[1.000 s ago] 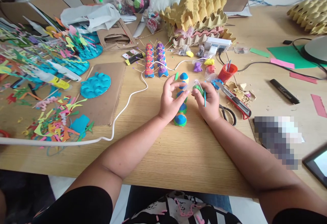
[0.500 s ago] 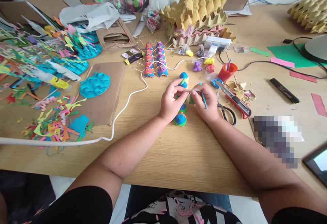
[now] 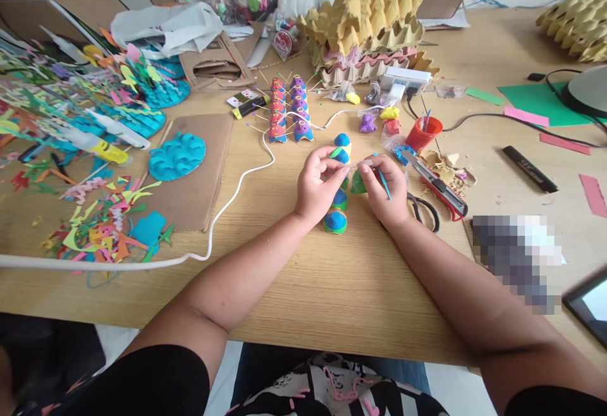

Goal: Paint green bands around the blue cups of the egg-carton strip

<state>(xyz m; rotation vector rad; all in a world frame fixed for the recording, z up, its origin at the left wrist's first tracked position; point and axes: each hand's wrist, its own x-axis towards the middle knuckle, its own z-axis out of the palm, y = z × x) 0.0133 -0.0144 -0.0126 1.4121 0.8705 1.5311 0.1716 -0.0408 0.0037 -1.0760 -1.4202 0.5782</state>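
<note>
The left hand point(image 3: 320, 182), with a green piece point(image 3: 336, 152), and right hand point(image 3: 386, 189), with a thin blue stick point(image 3: 384, 184), pinched, fingertips nearly closed, a small clear plastic bag of green clay point(image 3: 359, 182) beside blue-and-green domed cups point(image 3: 335, 221), so hard pulling could tear it.

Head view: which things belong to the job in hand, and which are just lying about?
Likely in use:
green clay packet
blue tool in right hand
blue and green domes

Apparently lying about:
stacked egg trays
red cutter
scissors
</note>
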